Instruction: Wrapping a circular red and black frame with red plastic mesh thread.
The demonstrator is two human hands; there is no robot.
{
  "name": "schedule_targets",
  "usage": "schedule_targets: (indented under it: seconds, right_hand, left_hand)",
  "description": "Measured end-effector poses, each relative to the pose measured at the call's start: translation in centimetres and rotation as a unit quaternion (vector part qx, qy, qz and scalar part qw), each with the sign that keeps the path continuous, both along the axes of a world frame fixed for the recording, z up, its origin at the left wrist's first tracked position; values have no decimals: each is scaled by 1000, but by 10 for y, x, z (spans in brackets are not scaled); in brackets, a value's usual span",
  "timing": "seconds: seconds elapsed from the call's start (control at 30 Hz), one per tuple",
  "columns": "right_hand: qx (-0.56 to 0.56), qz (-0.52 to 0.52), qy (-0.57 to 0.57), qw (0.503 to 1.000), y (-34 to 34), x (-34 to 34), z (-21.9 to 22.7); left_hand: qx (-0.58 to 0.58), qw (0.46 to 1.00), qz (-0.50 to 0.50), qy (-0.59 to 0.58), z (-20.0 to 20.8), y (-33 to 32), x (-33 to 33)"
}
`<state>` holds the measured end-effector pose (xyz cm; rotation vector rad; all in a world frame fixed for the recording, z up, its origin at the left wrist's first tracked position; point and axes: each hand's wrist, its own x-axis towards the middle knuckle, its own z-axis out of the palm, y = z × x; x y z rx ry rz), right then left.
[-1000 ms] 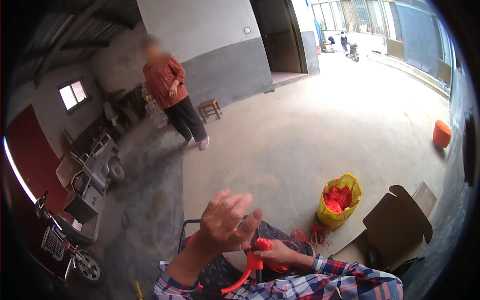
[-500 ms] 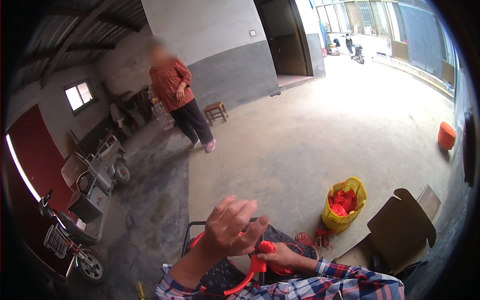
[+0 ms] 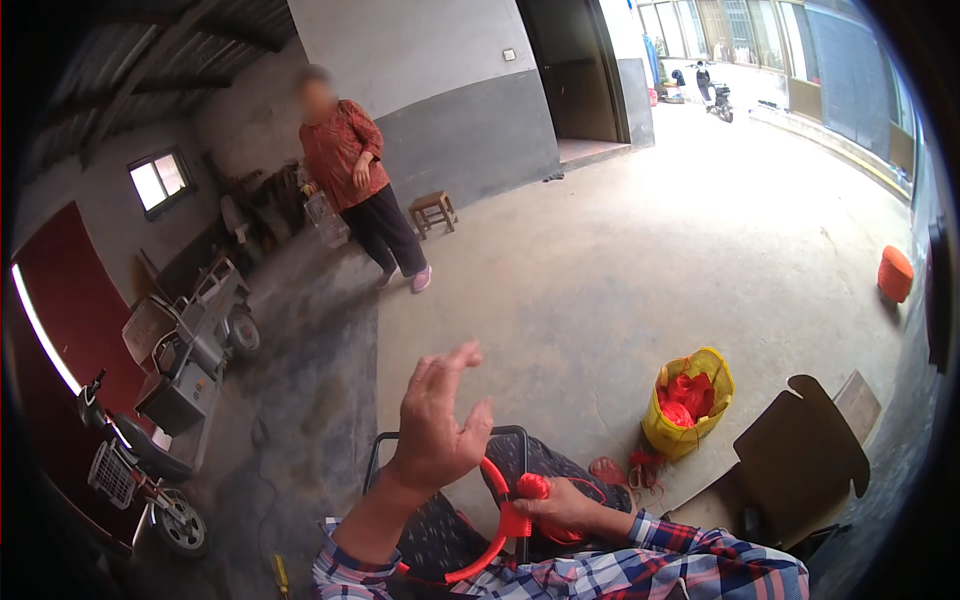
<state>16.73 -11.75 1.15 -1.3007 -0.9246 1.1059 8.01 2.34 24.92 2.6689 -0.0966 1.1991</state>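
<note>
My left hand [image 3: 435, 420] is raised above my lap. Its fingers are stretched and the thumb stands apart, with nothing held. Lower and to the right, my right hand [image 3: 562, 508] is closed around a bundle of red cord [image 3: 533, 487]. This bundle sits against a red ring [image 3: 478, 568], whose near right part is covered in red wrapping [image 3: 515, 522]. The ring leans across my lap by a black metal frame [image 3: 512, 432]. My left forearm hides part of the ring, and the fingers of my right hand are partly hidden.
A yellow bag [image 3: 690, 430] of red material stands ahead to the right, near an open cardboard box [image 3: 800, 465]. An orange stool [image 3: 895, 274] is at far right. Another person [image 3: 345, 160] stands near a wooden stool [image 3: 432, 212]. Two vehicles, including a scooter [image 3: 150, 455], are left.
My left hand has moved slightly up and left, turning so its fingers point more upward. My right hand stays closed on the red cord bundle. The other person remains standing.
</note>
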Motion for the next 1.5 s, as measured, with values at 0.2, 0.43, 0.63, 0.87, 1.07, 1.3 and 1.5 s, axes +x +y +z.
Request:
schedule_targets:
  seconds: [0.2,0.43,0.63,0.87,1.07,1.3,1.5]
  right_hand:
    - [56,-5,-26,998,8,3,-19]
    - [90,33,-27,995,6,1,14]
    - [37,24,-19,999,3,4,8]
    - [92,5,-22,995,12,0,-28]
    - [76,15,66,995,7,1,-20]
    - [77,16,13,997,9,2,-23]
    - [55,16,83,995,5,0,-15]
  left_hand:
    - [12,950,-142,278,-4,-28,-12]
    - [-125,854,-204,463,4,-36,-21]
    - [-129,846,-203,476,-6,-31,-20]
    - [-121,875,-218,414,-15,-25,-24]
    - [-150,855,-217,446,-20,-20,-19]
    - [-144,860,-220,438,-21,-16,-22]
    - [-137,856,-209,453,-21,-15,-20]
